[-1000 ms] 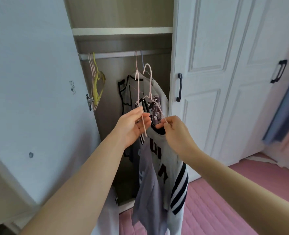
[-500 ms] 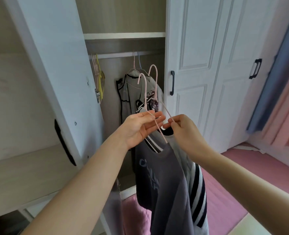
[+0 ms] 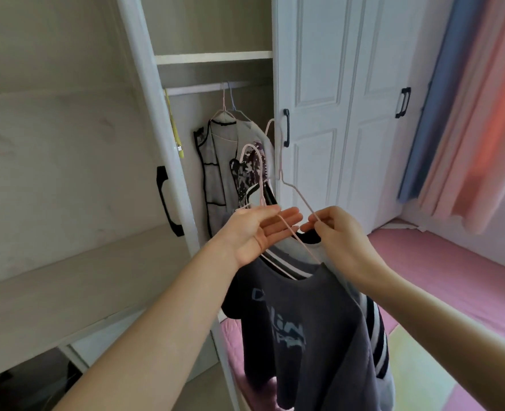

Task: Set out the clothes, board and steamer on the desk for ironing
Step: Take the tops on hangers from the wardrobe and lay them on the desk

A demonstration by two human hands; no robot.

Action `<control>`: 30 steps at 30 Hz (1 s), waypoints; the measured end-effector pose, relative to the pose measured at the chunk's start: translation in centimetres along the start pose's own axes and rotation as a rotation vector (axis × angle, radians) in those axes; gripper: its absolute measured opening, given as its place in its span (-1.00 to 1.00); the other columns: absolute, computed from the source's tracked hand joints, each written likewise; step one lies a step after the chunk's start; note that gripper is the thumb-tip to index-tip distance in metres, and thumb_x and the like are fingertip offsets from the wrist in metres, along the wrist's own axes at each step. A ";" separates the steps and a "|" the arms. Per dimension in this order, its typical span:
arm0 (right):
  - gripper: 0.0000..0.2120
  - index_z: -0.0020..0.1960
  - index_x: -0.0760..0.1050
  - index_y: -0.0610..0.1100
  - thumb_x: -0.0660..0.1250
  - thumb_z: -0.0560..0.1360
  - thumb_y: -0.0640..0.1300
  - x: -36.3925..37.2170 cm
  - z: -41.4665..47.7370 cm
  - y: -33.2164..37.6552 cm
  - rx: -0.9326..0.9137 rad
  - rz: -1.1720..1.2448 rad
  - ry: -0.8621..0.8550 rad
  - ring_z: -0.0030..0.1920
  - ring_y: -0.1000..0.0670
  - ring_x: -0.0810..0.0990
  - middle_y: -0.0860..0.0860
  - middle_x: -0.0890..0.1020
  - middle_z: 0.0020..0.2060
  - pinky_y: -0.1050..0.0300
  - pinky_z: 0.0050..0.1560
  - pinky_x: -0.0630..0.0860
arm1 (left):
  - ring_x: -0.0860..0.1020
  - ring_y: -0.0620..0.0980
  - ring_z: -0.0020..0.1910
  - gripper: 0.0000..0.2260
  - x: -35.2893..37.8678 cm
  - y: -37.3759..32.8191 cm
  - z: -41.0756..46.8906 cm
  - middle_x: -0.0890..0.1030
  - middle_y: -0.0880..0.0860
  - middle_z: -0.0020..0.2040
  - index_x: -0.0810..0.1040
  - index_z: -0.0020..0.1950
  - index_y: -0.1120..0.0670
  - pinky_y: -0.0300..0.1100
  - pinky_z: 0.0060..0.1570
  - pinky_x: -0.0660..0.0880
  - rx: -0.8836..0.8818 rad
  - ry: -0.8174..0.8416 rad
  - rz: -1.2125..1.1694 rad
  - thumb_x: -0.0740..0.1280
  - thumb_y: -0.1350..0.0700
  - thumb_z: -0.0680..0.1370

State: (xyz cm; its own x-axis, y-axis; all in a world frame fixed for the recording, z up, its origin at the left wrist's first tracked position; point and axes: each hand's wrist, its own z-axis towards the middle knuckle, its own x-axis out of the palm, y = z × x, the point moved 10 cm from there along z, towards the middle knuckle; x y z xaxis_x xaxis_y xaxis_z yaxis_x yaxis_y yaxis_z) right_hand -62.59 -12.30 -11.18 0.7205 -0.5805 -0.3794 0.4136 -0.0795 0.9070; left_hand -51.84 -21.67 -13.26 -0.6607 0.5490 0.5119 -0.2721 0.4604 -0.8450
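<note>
A dark grey T-shirt with pale lettering hangs on a pink wire hanger in front of me. Behind it hangs a white shirt with dark stripes on a second pink hanger. My left hand holds the first hanger with the wire across its fingers. My right hand pinches the second hanger's wire arm. Both garments are held outside the open wardrobe. No board or steamer shows.
Inside the wardrobe a grey sleeveless garment and a patterned one hang on the rail. The open door stands at my left, closed white doors at the right. Blue and pink curtains hang far right above pink floor mats.
Both hands have drawn the two hangers with their shirts out of the wardrobe and lower. My view has swung to the right, showing more of the open door and curtains.
</note>
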 end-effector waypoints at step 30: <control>-0.79 -0.09 0.53 0.00 0.17 0.58 -0.21 -9.1 -19.4 -1.3 -0.085 -0.050 0.251 -0.04 0.00 0.63 0.08 0.68 -0.13 -0.07 0.10 0.54 | 0.69 0.12 -0.13 -0.87 6.2 10.6 -19.8 0.69 0.20 -0.07 0.54 0.07 0.28 -0.03 -0.22 0.65 0.169 -0.278 -0.168 0.21 0.33 0.59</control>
State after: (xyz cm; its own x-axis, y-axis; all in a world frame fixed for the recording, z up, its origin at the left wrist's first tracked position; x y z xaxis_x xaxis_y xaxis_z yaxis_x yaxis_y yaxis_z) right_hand -58.84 8.82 -12.50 0.8090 -0.3577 -0.4664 0.4898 -0.0282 0.8714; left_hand -44.98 0.40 -16.00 -0.7557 0.2547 0.6034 -0.4888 0.3938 -0.7784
